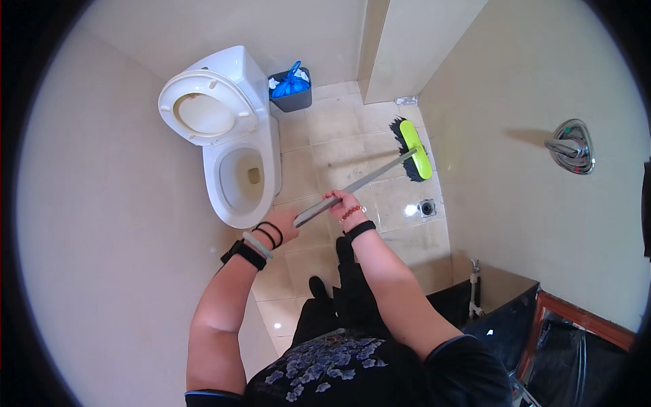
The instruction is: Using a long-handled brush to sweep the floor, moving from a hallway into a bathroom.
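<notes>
A broom with a metal handle and a lime-green head with black bristles slants across the view. The bristles rest on the tiled floor near the right wall. My left hand is closed around the near end of the handle. Farther along the same handle, my right hand grips it, a red bead bracelet and a black band at the wrist. Black hair ties, a pale bangle and a black watch strap circle my left wrist.
At the left stands a white toilet with its lid and seat raised. Beside it is a grey waste bin holding a blue bag. A floor drain lies below the broom head. A shower valve juts from the right wall; a pipe stands lower right.
</notes>
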The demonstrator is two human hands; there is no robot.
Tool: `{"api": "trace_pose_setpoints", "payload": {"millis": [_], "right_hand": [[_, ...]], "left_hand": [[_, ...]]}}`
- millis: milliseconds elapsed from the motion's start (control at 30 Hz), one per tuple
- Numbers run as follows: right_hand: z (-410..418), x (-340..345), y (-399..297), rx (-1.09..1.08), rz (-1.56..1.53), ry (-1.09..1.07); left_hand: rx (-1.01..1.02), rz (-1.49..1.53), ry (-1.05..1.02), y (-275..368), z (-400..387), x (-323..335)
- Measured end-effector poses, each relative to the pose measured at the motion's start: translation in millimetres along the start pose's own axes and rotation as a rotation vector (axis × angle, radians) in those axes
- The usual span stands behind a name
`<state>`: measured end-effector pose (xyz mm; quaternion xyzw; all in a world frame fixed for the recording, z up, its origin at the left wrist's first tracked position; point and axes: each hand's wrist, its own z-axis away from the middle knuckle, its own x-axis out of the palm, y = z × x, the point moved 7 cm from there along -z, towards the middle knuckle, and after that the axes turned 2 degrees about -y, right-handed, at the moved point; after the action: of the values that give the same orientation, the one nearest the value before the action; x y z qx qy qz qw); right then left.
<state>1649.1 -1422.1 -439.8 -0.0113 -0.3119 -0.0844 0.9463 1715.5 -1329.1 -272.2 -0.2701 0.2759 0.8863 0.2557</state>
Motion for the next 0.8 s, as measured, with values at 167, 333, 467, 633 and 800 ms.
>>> {"api": "trace_pose_setpoints", "payload": {"millis": [167,333,467,633,800], "right_hand": [[32.9,-25.1,44.9,0.133,0.110,-0.074],[68.6,-57.9,132.6,0.311,0.233,-0.103],[119.6,-87.4,215.5,0.521,0.396,-0.073],[173.3,-126.4,296.6,0.695,0.481,0.062],[186.6,-148.5,336.1,0.781,0.605,0.142]], "left_hand": [[-0.011,0.041,0.085,-13.5,56.4,27.4],[-0.119,0.208,0.091,-45.8,147.1,80.3],[-0.265,0.354,0.122,-70.3,239.2,146.0],[-0.512,0.633,0.112,-72.2,334.0,199.9],[-0.529,0.771,0.186,-85.3,364.4,241.1]]}}
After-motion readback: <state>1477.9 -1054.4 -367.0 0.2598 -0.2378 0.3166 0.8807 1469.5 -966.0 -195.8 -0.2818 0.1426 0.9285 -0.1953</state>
